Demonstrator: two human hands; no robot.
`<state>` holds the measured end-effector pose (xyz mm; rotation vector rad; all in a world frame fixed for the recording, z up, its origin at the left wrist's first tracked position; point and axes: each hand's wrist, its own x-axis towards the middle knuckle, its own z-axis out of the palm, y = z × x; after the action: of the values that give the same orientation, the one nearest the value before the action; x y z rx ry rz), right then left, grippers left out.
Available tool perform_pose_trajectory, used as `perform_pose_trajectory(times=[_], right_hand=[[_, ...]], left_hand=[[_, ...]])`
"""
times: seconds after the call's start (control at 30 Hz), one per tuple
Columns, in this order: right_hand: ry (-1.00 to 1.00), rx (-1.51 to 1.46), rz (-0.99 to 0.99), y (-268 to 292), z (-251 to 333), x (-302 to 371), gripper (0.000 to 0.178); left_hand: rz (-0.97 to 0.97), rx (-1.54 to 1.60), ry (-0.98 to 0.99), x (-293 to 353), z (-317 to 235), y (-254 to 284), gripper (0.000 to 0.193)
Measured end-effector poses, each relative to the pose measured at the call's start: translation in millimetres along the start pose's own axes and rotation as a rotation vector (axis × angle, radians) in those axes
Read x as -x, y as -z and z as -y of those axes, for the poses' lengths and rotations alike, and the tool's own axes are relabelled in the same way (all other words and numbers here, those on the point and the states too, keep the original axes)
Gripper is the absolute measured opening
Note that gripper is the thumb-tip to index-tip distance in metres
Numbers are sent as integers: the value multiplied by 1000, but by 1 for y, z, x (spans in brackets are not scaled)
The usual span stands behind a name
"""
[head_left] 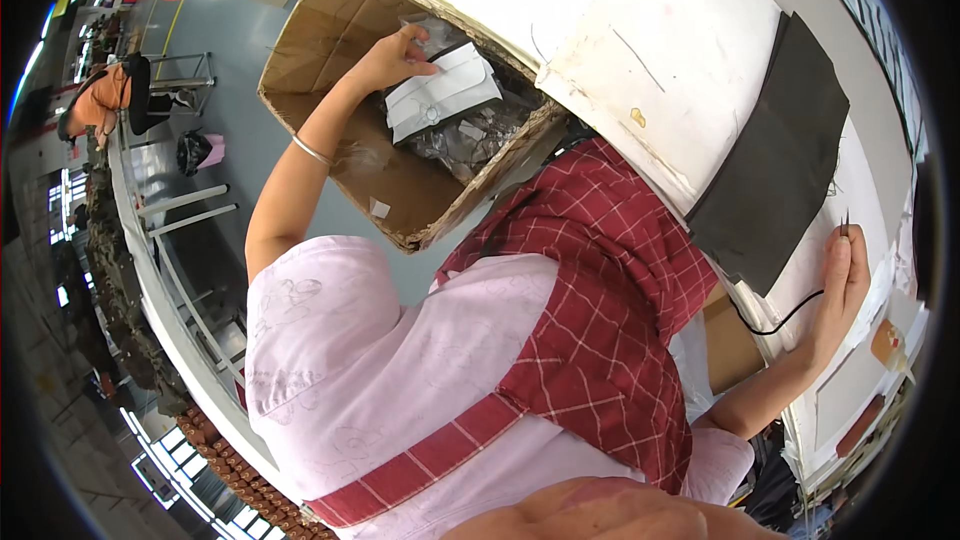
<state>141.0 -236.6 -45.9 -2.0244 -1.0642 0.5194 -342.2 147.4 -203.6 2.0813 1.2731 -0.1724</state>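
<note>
Left hand: over the cardboard box, thumb and fingers spread apart, thumb tip at the edge of a white folded piece; whether it touches is unclear.
Box contents: the white piece lies on crumpled clear plastic.
Wrist: a pale bangle on the left.
Right hand: closed round a thin, dark, pointed tool, tips showing past the fingers.
Surface: white, marked, right beside the box; a black sheet lies across it, near the right hand.
Cable: black, curved, beside the right wrist.
Apron: red, checked.
</note>
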Motion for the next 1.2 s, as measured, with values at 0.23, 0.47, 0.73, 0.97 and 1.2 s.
perform_pose_trajectory(times=[0.23,0.47,0.73,0.97,1.2], right_hand=[[7,-58,-50,-4,2,4,28],[-19,-55,-73,-2,0,8,28],[37,-34,-35,0,1,8,27],[19,-1,-25,3,0,4,27],[48,34,-24,2,9,5,21]], left_hand=[[-43,-102,-121,16,-12,-1,47],[-406,-30,-170,124,-61,90,15],[-874,212,-1,120,-32,130,17],[-777,625,-126,125,-69,148,17],[-594,794,-343,85,-123,167,15]])
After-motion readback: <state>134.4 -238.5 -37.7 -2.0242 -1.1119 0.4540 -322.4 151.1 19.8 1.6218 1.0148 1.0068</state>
